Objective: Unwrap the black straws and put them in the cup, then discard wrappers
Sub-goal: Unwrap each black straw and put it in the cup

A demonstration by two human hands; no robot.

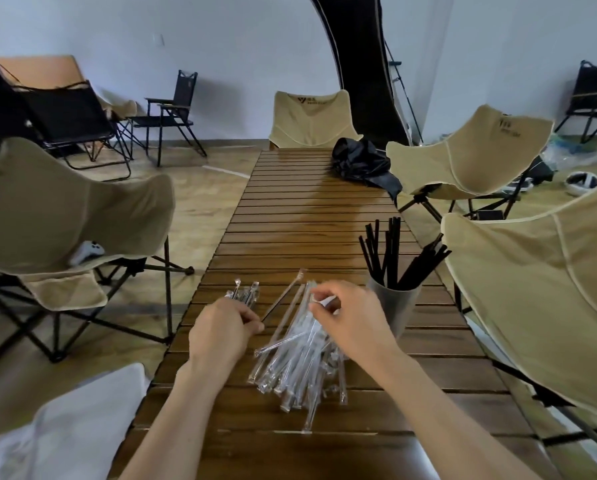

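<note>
Clear wrappers point(300, 362), heaped on slatted wooden bench point(290, 209), between both hands. Left hand point(221, 332): fingers pinched on one wrapped straw point(283, 296) slanting up and away; right hand point(349, 317): fingers curled, pinching a wrapper scrap over the heap. Grey cup point(399, 306) just right of it, holding unwrapped black straws point(390, 258); more wrapped straws point(245, 292) beyond left hand.

Black straws point(390, 258) upright/fanned in grey cup point(396, 306), table's right edge. Clear wrappers point(297, 362) heaped just left; wrapped straws point(245, 294) further left.
</note>
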